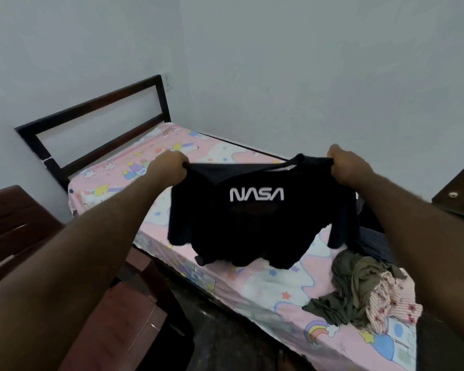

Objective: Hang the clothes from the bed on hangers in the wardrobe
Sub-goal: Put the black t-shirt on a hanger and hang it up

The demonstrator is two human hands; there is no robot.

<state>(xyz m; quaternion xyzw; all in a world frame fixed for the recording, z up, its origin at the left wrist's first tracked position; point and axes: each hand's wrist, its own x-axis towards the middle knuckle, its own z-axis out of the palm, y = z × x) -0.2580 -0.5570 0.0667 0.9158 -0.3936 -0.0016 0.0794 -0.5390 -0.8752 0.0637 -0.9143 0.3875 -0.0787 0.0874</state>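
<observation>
Each hand, left hand (169, 167) and right hand (350, 168), pinches a shoulder of one soft black NASA T-shirt (257, 223), stretched above the bed (255, 287); two crumpled garments (364, 293) lie nearby.

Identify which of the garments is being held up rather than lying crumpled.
The black NASA T-shirt, gripped at its shoulders by the left hand and right hand. The olive garment and the pink striped one lie crumpled on the bed.
</observation>
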